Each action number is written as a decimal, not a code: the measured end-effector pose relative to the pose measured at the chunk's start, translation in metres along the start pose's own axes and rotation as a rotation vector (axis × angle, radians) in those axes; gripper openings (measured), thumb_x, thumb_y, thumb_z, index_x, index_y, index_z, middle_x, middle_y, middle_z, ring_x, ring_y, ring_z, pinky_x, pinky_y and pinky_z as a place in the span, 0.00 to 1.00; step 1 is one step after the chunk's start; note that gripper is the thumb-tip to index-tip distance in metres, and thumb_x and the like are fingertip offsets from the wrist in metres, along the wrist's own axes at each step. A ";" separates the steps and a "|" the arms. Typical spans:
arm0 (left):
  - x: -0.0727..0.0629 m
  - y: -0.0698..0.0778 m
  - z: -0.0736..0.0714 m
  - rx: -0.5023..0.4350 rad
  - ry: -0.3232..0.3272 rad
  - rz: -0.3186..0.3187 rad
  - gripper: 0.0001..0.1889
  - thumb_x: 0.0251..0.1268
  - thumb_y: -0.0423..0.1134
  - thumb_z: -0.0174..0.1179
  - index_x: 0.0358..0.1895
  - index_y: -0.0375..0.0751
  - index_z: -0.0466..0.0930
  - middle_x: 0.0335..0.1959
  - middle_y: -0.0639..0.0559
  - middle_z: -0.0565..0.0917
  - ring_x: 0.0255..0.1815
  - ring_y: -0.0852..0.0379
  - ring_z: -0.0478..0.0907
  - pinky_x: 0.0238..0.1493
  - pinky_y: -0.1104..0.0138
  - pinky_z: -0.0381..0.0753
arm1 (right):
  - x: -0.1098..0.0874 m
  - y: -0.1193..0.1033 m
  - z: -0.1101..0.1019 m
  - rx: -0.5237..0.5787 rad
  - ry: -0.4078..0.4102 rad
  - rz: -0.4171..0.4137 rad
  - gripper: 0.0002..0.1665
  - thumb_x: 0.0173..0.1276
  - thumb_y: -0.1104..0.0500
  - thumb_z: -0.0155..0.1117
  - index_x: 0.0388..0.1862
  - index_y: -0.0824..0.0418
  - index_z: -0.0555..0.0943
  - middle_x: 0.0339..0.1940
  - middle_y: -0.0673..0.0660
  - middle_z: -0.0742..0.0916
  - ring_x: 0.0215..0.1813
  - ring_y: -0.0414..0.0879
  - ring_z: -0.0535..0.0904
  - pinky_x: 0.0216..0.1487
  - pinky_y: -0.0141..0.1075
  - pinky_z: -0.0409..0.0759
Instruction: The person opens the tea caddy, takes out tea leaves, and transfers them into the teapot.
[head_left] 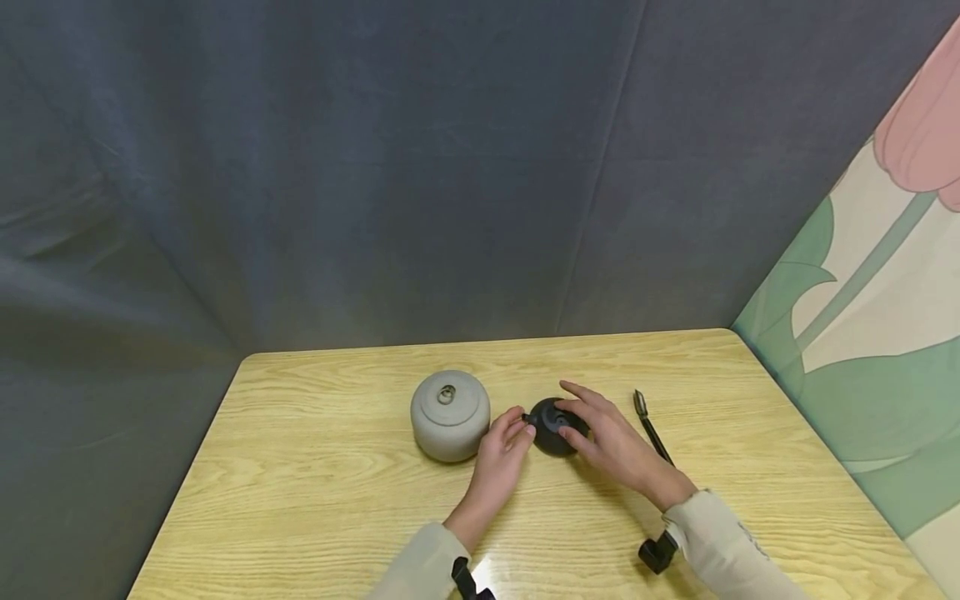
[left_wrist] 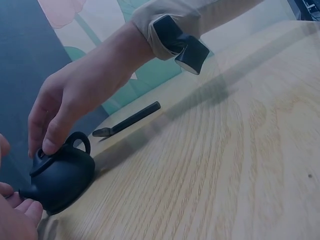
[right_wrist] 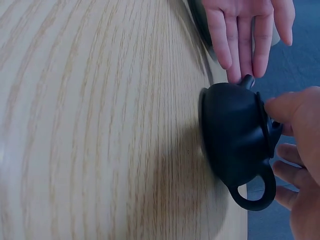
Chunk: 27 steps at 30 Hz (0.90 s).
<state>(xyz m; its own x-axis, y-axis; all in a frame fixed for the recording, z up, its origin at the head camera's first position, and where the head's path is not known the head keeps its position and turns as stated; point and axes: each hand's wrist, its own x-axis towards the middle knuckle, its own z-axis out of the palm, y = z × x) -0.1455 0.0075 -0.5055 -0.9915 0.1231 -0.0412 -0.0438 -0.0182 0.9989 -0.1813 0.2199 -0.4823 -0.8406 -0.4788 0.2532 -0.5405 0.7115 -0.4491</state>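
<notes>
A small black teapot (head_left: 551,440) sits on the wooden table, its spout towards my left hand and its loop handle (right_wrist: 264,192) on the far side from that hand. My right hand (head_left: 611,437) reaches over the top, with thumb and fingers on either side of the knob, pinching the lid (right_wrist: 265,120). At the spout (right_wrist: 248,81), my left hand (head_left: 498,458) touches the tip with its fingers. The right wrist view shows those fingers (right_wrist: 245,40) extended, with the thumb apart.
A round grey lidded jar (head_left: 450,425) with a ring knob stands just left of my left hand. Right of the teapot lies a slim dark tool (head_left: 654,433) with a pointed metal tip. Dark grey cloth (head_left: 420,183) hangs behind the table (head_left: 300,467).
</notes>
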 end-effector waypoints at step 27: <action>0.005 -0.003 0.014 0.118 0.064 -0.047 0.28 0.84 0.44 0.52 0.79 0.34 0.69 0.74 0.37 0.75 0.74 0.40 0.77 0.71 0.49 0.81 | 0.006 0.001 0.003 0.045 0.107 0.018 0.09 0.74 0.63 0.71 0.51 0.61 0.89 0.69 0.66 0.84 0.68 0.65 0.82 0.62 0.57 0.84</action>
<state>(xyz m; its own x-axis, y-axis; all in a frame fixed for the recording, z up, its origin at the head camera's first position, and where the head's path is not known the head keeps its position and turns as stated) -0.1482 0.0215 -0.5085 -0.9947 0.0571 -0.0854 -0.0792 0.1035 0.9915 -0.1871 0.2163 -0.4835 -0.8504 -0.4069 0.3334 -0.5251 0.6944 -0.4920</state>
